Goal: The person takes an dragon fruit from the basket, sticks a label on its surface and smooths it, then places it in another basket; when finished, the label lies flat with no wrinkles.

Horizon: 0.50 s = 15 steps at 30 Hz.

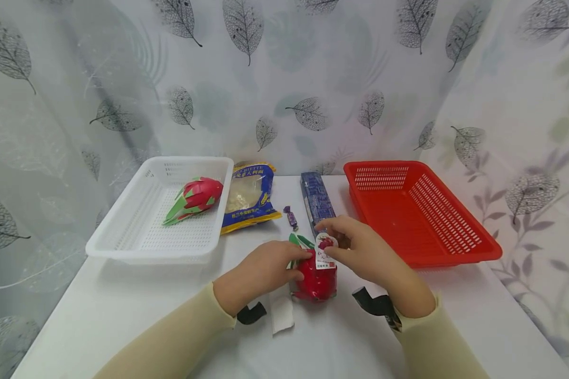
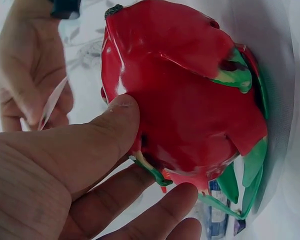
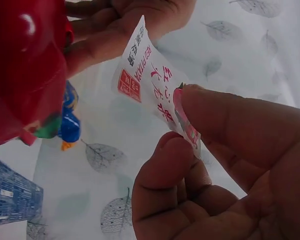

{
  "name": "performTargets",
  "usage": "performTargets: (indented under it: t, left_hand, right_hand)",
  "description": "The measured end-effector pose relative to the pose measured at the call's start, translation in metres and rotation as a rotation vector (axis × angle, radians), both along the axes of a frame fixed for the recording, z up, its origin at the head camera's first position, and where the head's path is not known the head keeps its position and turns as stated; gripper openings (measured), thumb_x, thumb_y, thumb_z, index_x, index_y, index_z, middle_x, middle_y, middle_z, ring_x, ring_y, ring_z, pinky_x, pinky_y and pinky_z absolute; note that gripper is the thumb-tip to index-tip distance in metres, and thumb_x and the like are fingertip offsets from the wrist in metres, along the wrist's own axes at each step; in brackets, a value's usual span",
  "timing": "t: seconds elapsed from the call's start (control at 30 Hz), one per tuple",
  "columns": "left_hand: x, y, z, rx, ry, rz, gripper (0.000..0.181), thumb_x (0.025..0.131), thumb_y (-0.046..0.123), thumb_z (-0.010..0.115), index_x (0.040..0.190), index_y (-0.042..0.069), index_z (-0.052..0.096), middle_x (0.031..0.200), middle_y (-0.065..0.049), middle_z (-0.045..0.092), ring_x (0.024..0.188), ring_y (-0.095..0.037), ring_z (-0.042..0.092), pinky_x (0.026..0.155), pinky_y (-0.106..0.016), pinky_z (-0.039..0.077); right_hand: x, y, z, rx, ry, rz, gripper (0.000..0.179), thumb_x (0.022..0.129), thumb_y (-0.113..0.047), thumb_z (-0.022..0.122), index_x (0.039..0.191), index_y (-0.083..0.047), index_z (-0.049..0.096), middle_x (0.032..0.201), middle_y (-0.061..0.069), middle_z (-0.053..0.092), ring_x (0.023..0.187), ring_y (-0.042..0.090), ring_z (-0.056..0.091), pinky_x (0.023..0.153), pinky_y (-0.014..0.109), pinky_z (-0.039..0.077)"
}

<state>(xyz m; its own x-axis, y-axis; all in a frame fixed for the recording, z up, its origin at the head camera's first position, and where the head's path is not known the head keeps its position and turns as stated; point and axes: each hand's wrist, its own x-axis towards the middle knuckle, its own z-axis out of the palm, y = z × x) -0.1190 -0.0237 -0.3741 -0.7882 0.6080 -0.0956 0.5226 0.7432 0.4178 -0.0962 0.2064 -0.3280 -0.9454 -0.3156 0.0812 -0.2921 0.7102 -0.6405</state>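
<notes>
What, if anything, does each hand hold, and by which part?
Left hand: a glossy red, green-leaved, rounded dragon fruit, by its red side. Right hand: a white, flat printed label, pinched at its rounded, pictured end.

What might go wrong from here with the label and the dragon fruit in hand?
The label, curved and pinched near one end by the right grip, might crease or fold over. The glossy, rounded dragon fruit may roll if the left grip loosens. The small purple-wrapped sweet just beyond its green leaves could get nudged.
</notes>
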Motion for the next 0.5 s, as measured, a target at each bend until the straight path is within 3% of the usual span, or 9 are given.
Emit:
performTargets:
  t: [0.33, 0.5]
  left_hand:
    - [-0.002, 0.000, -0.002, 0.010, -0.015, 0.029, 0.056, 0.093, 0.030, 0.084, 0.146, 0.028, 0.067, 0.139, 0.006, 0.072, 0.128, -0.017, 0.067, 0.105, -0.036, 0.060]
    - [-0.003, 0.000, -0.003, 0.009, -0.017, 0.042, 0.057, 0.093, 0.032, 0.084, 0.146, 0.027, 0.067, 0.139, 0.005, 0.073, 0.129, -0.017, 0.067, 0.105, -0.037, 0.060]
  right_hand:
    - [0.004, 0.000, -0.018, -0.049, -0.078, 0.022, 0.054, 0.093, -0.011, 0.082, 0.143, -0.021, 0.064, 0.117, 0.004, 0.070, 0.101, 0.021, 0.065, 0.085, 0.029, 0.065]
    - [0.006, -0.003, -0.024, -0.069, -0.107, 0.019, 0.059, 0.092, -0.011, 0.083, 0.144, -0.022, 0.061, 0.115, 0.005, 0.067, 0.098, 0.022, 0.063, 0.080, 0.029, 0.065]
